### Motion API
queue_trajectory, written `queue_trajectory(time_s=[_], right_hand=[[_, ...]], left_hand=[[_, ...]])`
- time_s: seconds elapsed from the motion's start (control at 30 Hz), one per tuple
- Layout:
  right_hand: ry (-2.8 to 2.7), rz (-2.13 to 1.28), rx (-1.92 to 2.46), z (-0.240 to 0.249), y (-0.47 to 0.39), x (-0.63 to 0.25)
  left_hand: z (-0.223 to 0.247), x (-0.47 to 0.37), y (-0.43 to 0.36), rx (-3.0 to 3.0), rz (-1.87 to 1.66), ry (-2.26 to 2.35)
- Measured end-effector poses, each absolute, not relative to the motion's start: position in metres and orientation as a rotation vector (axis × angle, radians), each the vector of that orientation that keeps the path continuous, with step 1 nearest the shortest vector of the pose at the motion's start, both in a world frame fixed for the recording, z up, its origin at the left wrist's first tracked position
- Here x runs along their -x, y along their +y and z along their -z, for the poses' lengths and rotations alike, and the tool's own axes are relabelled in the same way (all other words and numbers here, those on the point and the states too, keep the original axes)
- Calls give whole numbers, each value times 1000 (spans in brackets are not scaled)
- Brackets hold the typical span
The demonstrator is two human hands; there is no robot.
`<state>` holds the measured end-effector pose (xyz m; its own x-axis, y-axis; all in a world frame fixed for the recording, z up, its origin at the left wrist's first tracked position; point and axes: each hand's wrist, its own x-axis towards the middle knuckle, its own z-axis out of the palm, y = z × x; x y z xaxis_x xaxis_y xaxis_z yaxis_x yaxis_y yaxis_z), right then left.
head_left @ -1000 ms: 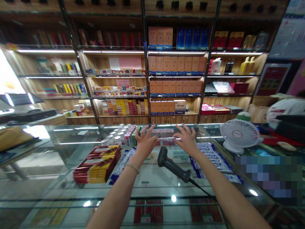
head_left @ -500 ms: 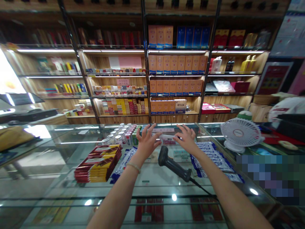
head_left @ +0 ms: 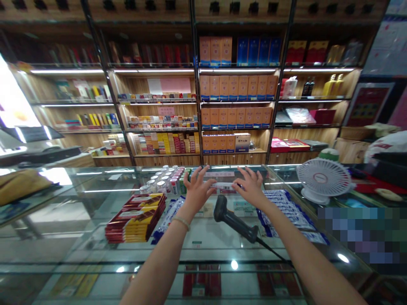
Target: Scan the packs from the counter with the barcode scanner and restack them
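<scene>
My left hand (head_left: pixel 197 189) is raised over the glass counter, fingers spread and apart. To its right, my right hand (head_left: pixel 250 186) is held at the same height, its fingers also parted. A pale strip (head_left: pixel 223 185) shows between the two thumbs; whether either thumb touches it, I cannot tell. Below and between my hands, a black handheld barcode scanner (head_left: pixel 235 220) lies on the glass, its cable running off under my right forearm. Blue-and-white packets (head_left: pixel 168 216) lie beside my left wrist, and more blue-and-white packets (head_left: pixel 286 207) lie beyond my right forearm.
Stacked red-and-yellow chocolate packs (head_left: pixel 136 218) sit on the glass counter (head_left: pixel 85 250) at left. Several small clear-lidded containers (head_left: pixel 162 182) stand behind them. A white fan (head_left: pixel 324 178) stands at right. Shelves of boxes (head_left: pixel 235 116) line the back wall.
The whole view has shifted slightly to the left, so things appear a little further right and lower. My hands keep nearly the same spread pose; the scanner stays on the counter.
</scene>
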<state>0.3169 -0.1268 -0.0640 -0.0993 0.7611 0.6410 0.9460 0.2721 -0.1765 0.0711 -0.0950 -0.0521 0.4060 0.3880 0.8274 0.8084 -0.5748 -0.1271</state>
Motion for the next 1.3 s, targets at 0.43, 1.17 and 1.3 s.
queue_trajectory(time_s=[0.43, 1.17, 1.3], right_hand=[[-1959, 626, 1702, 42, -157, -302], [-1946, 443, 1882, 97, -220, -238], [-1946, 441, 1784, 94, -221, -240]], left_hand=[[53, -65, -93, 2153, 1101, -1141], [57, -59, -92, 2155, 1151, -1221], [58, -59, -90, 2154, 1137, -1227]])
